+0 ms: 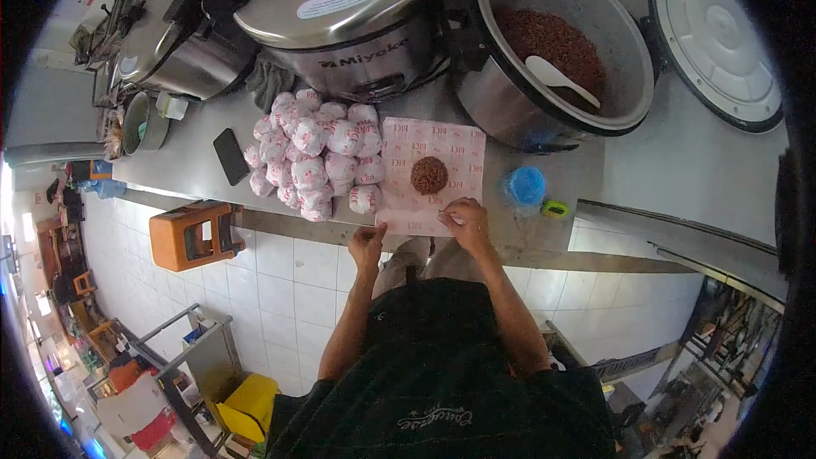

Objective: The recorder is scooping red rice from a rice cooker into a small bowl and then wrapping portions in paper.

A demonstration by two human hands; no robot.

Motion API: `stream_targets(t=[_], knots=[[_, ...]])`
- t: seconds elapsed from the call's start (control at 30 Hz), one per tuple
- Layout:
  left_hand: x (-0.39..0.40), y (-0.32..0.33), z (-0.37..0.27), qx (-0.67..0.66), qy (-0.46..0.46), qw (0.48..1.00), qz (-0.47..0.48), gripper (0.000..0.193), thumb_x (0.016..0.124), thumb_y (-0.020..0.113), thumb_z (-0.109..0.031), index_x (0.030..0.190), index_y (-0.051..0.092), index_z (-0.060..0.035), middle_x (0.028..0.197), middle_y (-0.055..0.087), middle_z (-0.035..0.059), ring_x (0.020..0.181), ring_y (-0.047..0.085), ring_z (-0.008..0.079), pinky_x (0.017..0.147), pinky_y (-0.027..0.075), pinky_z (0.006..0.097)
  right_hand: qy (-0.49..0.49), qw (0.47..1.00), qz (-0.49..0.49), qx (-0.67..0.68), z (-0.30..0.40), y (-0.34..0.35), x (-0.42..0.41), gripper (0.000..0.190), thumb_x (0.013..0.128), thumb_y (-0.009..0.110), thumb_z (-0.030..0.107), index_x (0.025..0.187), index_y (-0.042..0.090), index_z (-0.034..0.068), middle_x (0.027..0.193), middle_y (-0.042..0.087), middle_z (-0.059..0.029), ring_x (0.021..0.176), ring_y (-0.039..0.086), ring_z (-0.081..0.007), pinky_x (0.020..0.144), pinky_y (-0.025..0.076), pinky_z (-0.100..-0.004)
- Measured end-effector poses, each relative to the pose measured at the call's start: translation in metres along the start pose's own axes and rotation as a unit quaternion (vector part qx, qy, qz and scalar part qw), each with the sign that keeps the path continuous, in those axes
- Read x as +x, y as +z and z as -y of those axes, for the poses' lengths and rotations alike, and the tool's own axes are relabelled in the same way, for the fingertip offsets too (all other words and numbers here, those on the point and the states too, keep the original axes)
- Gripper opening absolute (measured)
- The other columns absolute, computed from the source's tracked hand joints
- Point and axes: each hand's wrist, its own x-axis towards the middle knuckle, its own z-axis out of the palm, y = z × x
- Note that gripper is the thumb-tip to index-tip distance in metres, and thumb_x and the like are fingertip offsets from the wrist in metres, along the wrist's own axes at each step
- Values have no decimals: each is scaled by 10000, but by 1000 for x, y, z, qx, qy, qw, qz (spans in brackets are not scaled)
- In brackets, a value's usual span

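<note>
A sheet of printed wrapping paper (398,146) lies at the front of the steel counter, under a round mound of reddish-brown rice (429,175). My left hand (366,247) pinches the sheet's near left corner at the counter edge. With thumb and fingertips, my right hand (468,224) grips the sheet's near right corner, which looks slightly lifted. Just left of the sheet is a pile of several paper-wrapped balls (309,172), stacked on each other and bearing the same print.
Behind the sheet stand a lidded Miyako cooker (357,67) and an open pot of rice (554,38) with a white paddle (554,80). A blue-topped container (526,186) and small green device (554,208) sit right. A phone (231,157) lies left; an orange stool (191,236) stands below.
</note>
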Motion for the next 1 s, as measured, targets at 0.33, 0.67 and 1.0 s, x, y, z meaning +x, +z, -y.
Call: stream_targets(t=[0.33,0.67,1.0], knots=[[-10,36,-30,276,435,848,127,296,754,659,-88,1041,611,-34,1179,523,195,1096,481,404,903,403,516,-24,980,60,-188,0,-22,-24,409,693,746,109,1093,680,163,1230,550,-91,1136,485,-332,944,398,-449],[3,38,-14,159,405,897,73,571,708,648,-9,1263,512,-6,1373,411,248,1270,377,454,1065,317,520,-84,965,27,-247,-34,-65,-80,537,656,621,14,1149,682,219,1343,492,-85,1251,430,-329,1034,365,-472],[-1,35,-22,-19,312,932,181,141,821,645,-28,962,638,-25,1095,648,121,1172,526,274,980,409,388,40,996,22,78,-48,-79,-19,252,787,668,62,1035,709,74,987,694,-97,941,645,-237,851,516,-366]])
